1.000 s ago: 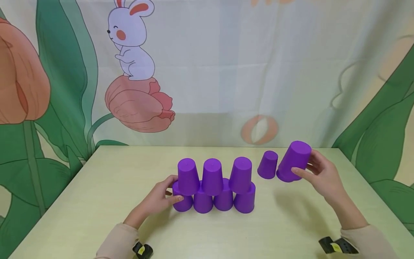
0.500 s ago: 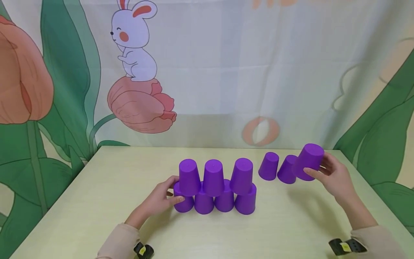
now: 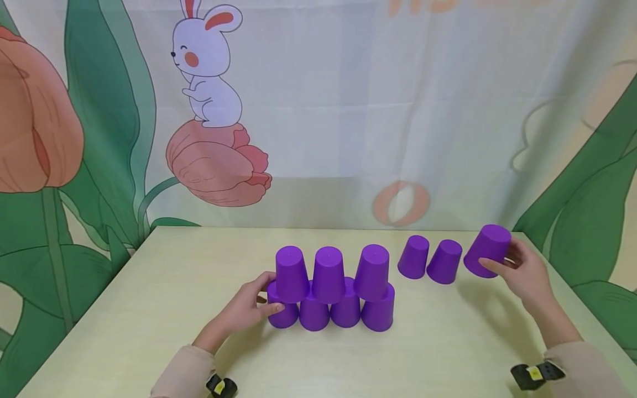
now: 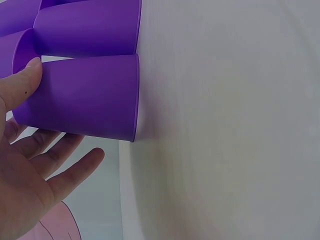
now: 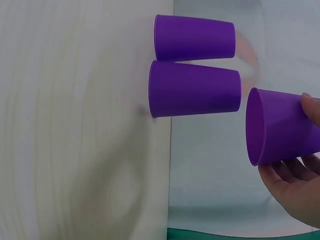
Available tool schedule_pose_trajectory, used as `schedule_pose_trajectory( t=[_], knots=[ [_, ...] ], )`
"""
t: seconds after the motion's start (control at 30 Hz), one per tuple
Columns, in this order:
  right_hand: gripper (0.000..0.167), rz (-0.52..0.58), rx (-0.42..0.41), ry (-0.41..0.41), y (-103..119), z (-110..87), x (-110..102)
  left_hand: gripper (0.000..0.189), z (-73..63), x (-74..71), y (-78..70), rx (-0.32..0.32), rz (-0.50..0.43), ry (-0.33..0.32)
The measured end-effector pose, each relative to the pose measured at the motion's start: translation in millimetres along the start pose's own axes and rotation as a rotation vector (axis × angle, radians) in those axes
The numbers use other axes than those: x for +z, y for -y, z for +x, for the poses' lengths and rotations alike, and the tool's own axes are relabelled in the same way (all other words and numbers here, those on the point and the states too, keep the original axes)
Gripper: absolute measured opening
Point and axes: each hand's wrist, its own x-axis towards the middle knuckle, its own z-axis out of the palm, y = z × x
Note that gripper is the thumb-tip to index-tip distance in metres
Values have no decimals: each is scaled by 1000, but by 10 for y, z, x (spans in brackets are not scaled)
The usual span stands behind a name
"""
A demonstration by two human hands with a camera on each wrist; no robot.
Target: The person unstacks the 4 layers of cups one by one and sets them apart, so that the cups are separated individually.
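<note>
Over tbl (image 3: 149, 282) | RH (image 3: 528, 276) high, grip round raised cup (image 3: 490, 247) | LH (image 3: 244, 305) low, holding end cup (image 3: 285, 319)

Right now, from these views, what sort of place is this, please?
Probably an indoor play or filming corner, though little beyond it shows: a cloth with a printed rabbit hangs behind a pale table, on which purple cups stand, some stacked in two tiers.

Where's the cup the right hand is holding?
In the head view, the held cup is above the table, near its far right corner, right of two standing cups.
</note>
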Motion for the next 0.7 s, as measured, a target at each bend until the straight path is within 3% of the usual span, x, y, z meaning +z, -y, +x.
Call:
schedule_pose_trajectory(
  t=[0.13,0.37,0.43,0.53,0.7],
  knots=[
    [72,-48,5,-22,-117,59,0,47,0,-1,2,2,2,-3],
    [77,-21,92,4,608,-229,4,46,6,-9,-11,3,5,-3],
    [78,-43,103,5,695,-261,27,47,6,-10,-17,2,3,-1],
    [82,-90,118,33,580,-202,42,48,5,-10,-24,3,5,1],
    [88,-171,131,22,-2,62,83,49,2,-5,-17,9,12,3]
  ],
)
